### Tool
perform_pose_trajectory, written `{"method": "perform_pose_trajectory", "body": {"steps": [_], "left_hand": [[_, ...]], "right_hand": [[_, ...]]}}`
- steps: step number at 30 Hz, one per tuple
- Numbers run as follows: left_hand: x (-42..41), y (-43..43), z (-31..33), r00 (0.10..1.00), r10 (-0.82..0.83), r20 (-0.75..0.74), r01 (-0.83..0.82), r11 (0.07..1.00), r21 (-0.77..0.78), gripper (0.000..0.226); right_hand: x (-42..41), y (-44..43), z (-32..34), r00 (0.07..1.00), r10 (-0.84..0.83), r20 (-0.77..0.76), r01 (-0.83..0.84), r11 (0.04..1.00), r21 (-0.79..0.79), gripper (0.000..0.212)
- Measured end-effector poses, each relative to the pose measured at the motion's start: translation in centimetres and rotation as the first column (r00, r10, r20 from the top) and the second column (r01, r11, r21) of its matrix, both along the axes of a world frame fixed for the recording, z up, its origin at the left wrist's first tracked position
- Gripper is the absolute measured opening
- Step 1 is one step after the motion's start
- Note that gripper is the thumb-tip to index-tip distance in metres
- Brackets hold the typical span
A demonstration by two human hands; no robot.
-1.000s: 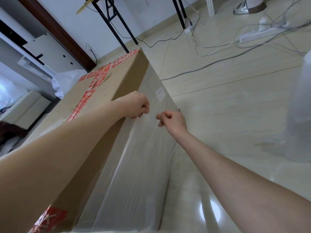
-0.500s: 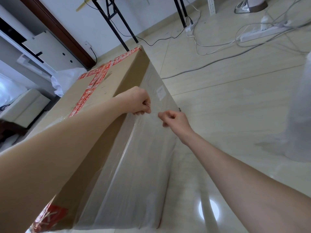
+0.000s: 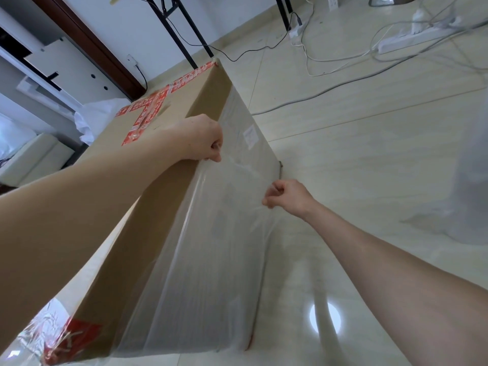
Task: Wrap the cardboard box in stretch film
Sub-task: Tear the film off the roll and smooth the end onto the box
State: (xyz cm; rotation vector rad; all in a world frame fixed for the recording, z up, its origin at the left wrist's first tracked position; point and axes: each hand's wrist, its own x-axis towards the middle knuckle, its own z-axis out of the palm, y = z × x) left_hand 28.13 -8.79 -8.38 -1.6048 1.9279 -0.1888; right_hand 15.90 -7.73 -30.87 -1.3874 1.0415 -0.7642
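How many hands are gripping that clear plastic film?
2. The left hand pinches the stretch film at the top edge of the cardboard box; the right hand pinches it lower, on the side face.

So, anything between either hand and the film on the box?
Nothing visible. The left hand pinches the film at the box top edge; the right hand pinches it lower on the side face. Both touch it directly.

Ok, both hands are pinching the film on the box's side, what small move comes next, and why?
Probably draw the right hand down and outward while the left hand holds at the top edge of the cardboard box: the stretch film between them shows slack wrinkles.
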Motion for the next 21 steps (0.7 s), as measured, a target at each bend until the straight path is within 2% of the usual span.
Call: {"method": "perform_pose_trajectory", "body": {"steps": [5,8,16,21], "left_hand": [[-0.4,0.0,0.0,0.987,-0.064,0.148,0.065,0.998,-0.004,0.020],[-0.7,0.1,-0.1,0.965,-0.123,0.233,0.127,0.992,0.000,0.025],[-0.5,-0.4,-0.7,0.887,-0.278,0.370,0.287,0.957,0.032,0.021],[0.1,-1.0,-1.1,0.875,-0.269,0.403,0.277,0.960,0.040,0.023]], "right_hand": [[-1.2,-0.2,-2.8,0.950,-0.018,-0.313,0.027,0.999,0.022,0.011],[-1.7,0.0,-3.6,0.902,-0.046,-0.430,0.068,0.997,0.038,0.012],[-1.1,-0.5,-4.8,0.813,-0.178,-0.554,0.241,0.970,0.042,0.012],[1.3,-1.3,-6.1,0.784,-0.248,-0.569,0.330,0.943,0.044,0.013]]}}
